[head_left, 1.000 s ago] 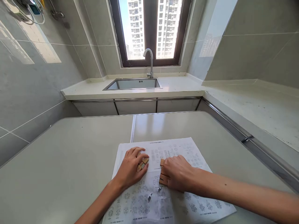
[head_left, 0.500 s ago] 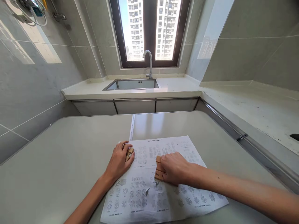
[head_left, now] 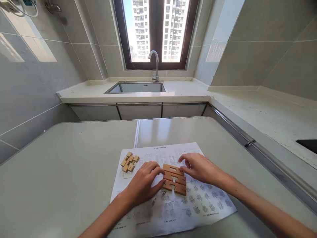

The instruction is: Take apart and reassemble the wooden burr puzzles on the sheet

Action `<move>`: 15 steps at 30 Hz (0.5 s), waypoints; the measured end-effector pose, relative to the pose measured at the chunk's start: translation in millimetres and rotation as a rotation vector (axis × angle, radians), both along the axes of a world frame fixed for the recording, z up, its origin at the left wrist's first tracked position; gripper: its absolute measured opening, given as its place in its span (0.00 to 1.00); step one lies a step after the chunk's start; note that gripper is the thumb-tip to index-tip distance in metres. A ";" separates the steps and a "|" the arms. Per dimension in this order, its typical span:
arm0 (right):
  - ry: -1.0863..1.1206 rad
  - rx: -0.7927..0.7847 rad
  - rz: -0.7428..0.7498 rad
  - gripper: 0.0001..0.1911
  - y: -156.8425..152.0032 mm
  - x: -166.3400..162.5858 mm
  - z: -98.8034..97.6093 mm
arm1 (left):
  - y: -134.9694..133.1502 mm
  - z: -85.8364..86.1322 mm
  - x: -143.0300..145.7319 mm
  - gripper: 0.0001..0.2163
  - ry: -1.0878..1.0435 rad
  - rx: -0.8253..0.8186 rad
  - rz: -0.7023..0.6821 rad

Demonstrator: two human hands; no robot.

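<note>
Three flat wooden puzzle pieces with cut-out slots lie side by side on a printed paper sheet. My left hand rests at their left ends, thumb and forefinger apart and touching the edges. At the upper right, my right hand has its thumb by the top piece's end, its forefinger bent and separate from the thumb; nothing is gripped in it. A cluster of small notched wooden pieces lies on the sheet's upper left, away from both hands.
The sheet lies on a pale table with a white seam strip. Beyond the table's far edge are a counter, a steel sink and a faucet beneath a window. Another countertop runs along the right.
My left hand has left the small pieces and moved right to the three larger ones. My right hand has uncovered those pieces and drawn back to their upper right.
</note>
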State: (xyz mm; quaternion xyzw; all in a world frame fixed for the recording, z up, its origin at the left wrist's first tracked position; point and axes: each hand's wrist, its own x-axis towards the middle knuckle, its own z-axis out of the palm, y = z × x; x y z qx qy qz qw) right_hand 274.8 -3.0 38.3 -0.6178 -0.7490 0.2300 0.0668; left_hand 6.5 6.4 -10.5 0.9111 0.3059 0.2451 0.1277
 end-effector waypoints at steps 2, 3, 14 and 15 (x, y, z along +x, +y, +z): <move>0.075 0.008 0.019 0.11 -0.4 5.1 -17.9 | 0.6 -4.3 4.9 0.05 0.018 -0.026 -0.012; 0.108 0.007 0.023 0.11 -0.6 6.9 -26.4 | 0.9 -6.6 6.8 0.06 0.028 -0.032 -0.023; 0.356 -0.014 0.026 0.08 4.8 5.8 -59.4 | -1.9 -24.9 8.5 0.15 0.036 -0.041 -0.037; 0.362 -0.012 0.025 0.08 5.3 5.5 -59.8 | -2.2 -24.5 8.4 0.16 0.051 -0.044 -0.041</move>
